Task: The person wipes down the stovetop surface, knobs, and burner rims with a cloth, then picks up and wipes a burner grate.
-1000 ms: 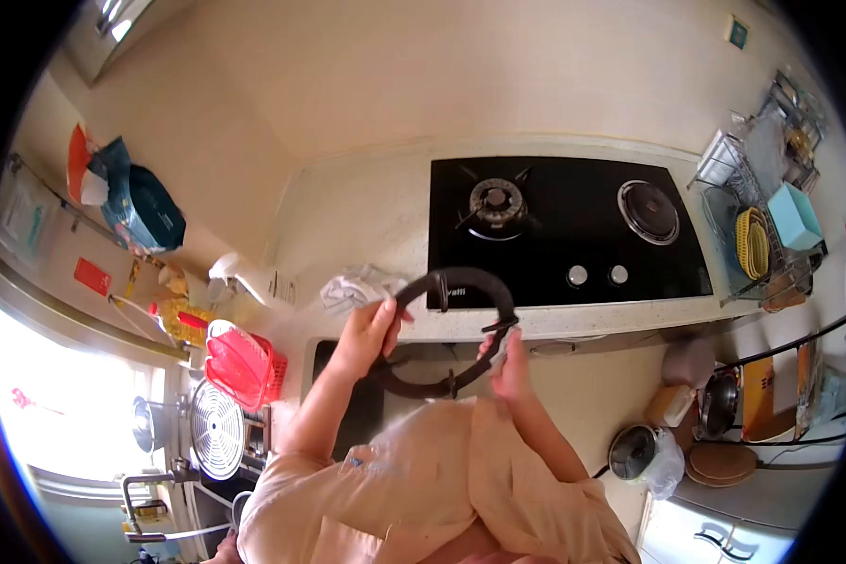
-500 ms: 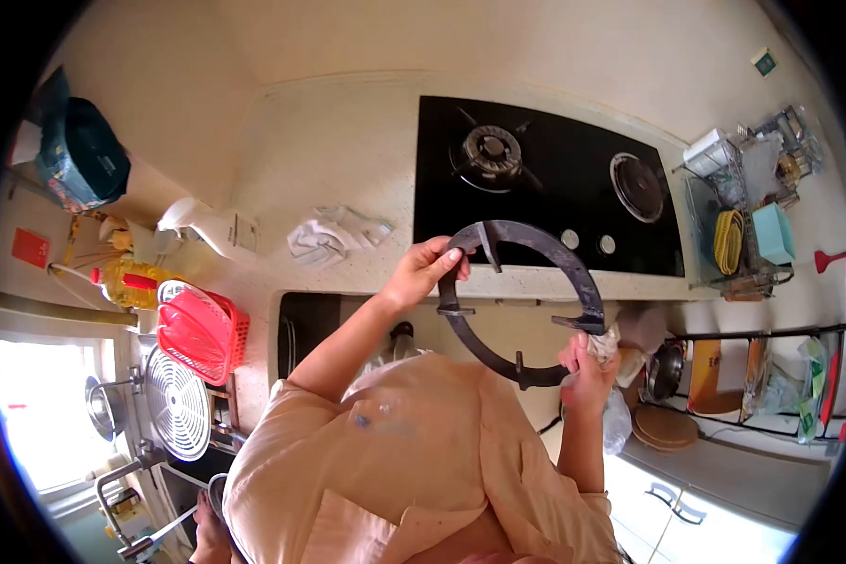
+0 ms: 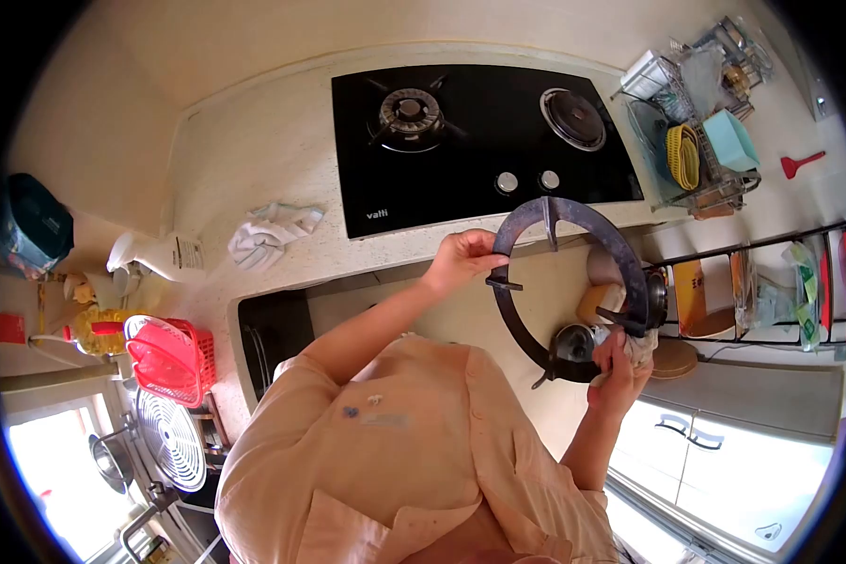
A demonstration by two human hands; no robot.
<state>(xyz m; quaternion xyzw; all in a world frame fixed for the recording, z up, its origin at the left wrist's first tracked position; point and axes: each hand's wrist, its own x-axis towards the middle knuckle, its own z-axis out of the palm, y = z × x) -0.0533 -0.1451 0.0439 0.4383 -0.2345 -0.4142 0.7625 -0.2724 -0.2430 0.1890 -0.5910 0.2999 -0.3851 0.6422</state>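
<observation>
Both my hands hold a dark ring-shaped pot stand [image 3: 622, 246] with inward prongs, tilted in the air in front of the counter. My left hand [image 3: 462, 263] pinches its left side, fingers closed on the rim. At its lower right, my right hand [image 3: 617, 374] has its fingers closed around a crumpled pale cloth [image 3: 641, 350], which is against the ring. Beyond the ring is a black gas hob [image 3: 470, 150] with two burners and two knobs. The left burner [image 3: 410, 115] shows thin prongs around it.
A white cloth [image 3: 271, 235] lies on the counter left of the hob. Farther left are a white spray bottle [image 3: 164, 256] and a red basket [image 3: 171, 359]. A dish rack [image 3: 700, 174] stands right of the hob; a dark pan [image 3: 571, 350] sits beneath the ring.
The view has shifted to the right and down. The pot stand has turned somewhat and stands steeper, with both hands still on it. Another person's hand at lower left has left the view.
</observation>
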